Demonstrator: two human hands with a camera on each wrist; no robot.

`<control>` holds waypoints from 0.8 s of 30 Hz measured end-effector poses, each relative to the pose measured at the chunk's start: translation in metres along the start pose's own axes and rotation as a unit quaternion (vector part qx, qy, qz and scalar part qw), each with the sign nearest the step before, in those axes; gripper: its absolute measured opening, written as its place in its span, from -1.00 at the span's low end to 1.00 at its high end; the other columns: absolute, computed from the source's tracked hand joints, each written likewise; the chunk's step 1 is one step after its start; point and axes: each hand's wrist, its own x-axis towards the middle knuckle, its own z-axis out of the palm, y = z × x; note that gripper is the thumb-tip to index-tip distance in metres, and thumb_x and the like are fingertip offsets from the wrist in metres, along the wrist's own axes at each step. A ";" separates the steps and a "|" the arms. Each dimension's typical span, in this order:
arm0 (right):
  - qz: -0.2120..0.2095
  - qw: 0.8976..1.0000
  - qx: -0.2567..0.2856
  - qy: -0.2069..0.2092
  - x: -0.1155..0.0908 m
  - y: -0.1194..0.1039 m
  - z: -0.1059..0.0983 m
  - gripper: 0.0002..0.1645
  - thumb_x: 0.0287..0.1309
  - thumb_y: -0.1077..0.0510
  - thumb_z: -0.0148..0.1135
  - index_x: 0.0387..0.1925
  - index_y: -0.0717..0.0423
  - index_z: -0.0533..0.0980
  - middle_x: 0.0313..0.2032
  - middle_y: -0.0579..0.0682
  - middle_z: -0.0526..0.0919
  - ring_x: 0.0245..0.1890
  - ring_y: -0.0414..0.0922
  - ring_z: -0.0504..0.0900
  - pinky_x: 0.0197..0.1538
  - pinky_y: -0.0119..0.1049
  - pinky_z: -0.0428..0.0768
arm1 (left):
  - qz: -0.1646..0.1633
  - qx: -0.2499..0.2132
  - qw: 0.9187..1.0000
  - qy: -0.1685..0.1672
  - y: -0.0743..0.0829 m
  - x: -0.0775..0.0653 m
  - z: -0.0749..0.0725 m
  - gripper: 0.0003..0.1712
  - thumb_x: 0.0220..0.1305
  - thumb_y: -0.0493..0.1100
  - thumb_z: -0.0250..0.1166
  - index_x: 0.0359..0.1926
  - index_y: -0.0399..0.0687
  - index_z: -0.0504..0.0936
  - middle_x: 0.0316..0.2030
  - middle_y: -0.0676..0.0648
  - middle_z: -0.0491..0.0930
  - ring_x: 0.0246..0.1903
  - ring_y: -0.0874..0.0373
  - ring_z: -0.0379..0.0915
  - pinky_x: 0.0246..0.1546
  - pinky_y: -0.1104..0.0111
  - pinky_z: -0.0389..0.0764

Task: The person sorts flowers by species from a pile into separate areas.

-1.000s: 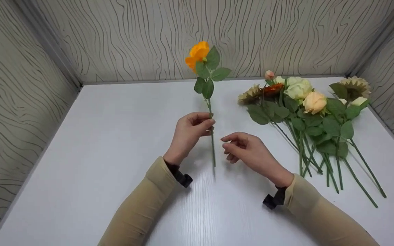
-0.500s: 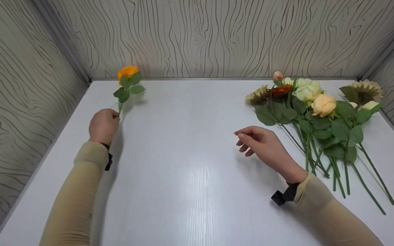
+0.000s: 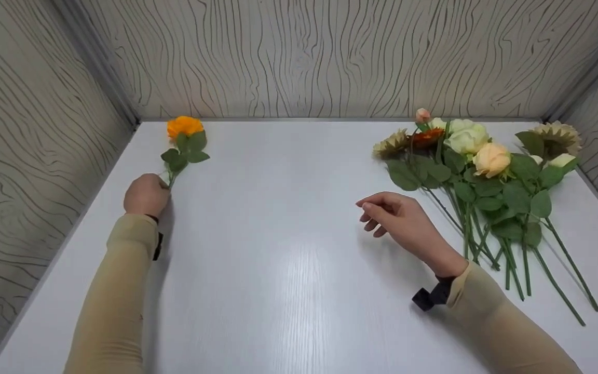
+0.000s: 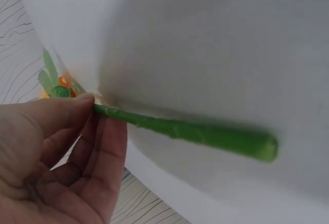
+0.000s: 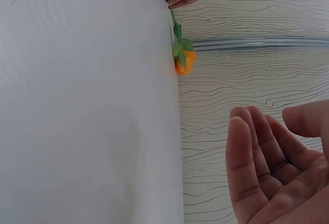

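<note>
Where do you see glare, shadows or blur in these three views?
Head view: a pale streak of glare on the white table, a soft shadow along the left sleeve; left wrist view: dim, with the near end of the green stem blurred; right wrist view: a faint dark patch on the table, shadow or reflection, I can't tell which.

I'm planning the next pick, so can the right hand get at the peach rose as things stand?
Probably yes: the right hand holds nothing, and the peach rose has its bloom uncovered. Its stem is hard to trace among the other stems, though, so it might snag.
</note>
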 end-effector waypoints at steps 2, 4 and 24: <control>0.000 1.000 -0.001 0.001 0.000 0.001 0.000 -0.59 0.48 -0.02 0.21 0.07 0.23 0.61 -0.14 0.33 0.66 -0.21 0.08 0.71 -0.19 -0.16 0.73 | -0.001 -0.003 1.000 -0.008 0.000 0.000 0.000 -0.66 0.27 -0.37 0.07 -0.11 -0.55 0.67 -0.14 -0.46 0.65 -0.17 -0.33 0.57 -0.09 -0.14 0.59; 0.001 1.000 0.000 0.001 0.001 0.002 0.000 -0.61 0.48 -0.02 0.22 0.06 0.21 0.62 -0.15 0.33 0.66 -0.22 0.11 0.71 -0.19 -0.15 0.73 | -0.012 -0.008 1.000 -0.019 0.000 0.000 -0.001 -0.62 0.27 -0.35 0.06 -0.04 -0.58 0.63 -0.10 -0.49 0.63 -0.15 -0.33 0.55 -0.07 -0.14 0.58; 0.039 0.990 -0.112 0.076 -0.010 0.016 -0.064 -0.53 0.49 -0.13 0.16 0.06 0.17 0.63 -0.10 0.23 0.70 -0.13 0.07 0.68 -0.15 -0.16 0.72 | 0.268 0.073 0.961 -0.002 0.177 -0.066 0.078 -0.06 0.47 0.20 0.22 0.62 -0.08 0.04 0.56 -0.31 0.02 0.51 -0.29 -0.04 0.49 -0.18 -0.12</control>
